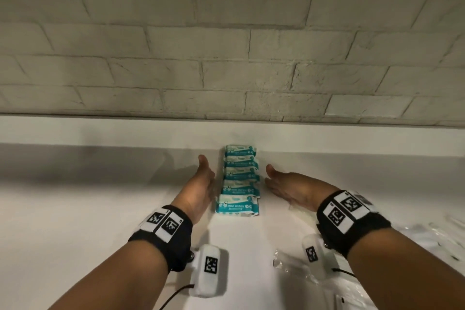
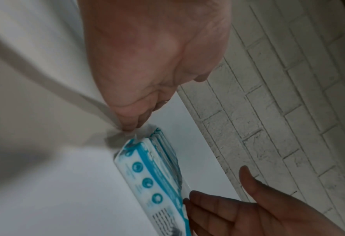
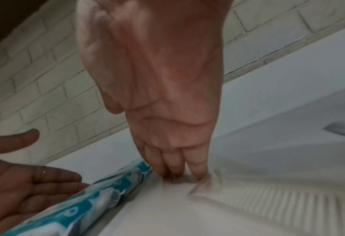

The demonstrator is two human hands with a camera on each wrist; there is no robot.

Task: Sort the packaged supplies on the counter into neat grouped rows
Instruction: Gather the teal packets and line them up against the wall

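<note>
Several teal-and-white mini wipes packs [image 1: 238, 178] lie overlapped in one row that runs from me toward the wall on the white counter [image 1: 100, 209]. My left hand [image 1: 204, 178] stands on edge, fingers straight, against the row's left side. Its fingertips [image 2: 131, 126] touch the counter at the packs' sealed edge [image 2: 147, 167]. My right hand [image 1: 280, 185] lies flat and straight-fingered along the row's right side. Its fingertips [image 3: 177, 172] press on the counter right beside the packs [image 3: 86, 199]. Neither hand holds anything.
A clear plastic packet [image 1: 289, 263] lies under my right wrist, and more clear packets [image 1: 442, 234] lie at the far right; one ribbed one [image 3: 268, 201] shows in the right wrist view. A white brick wall [image 1: 226, 45] rises behind the counter's raised back ledge.
</note>
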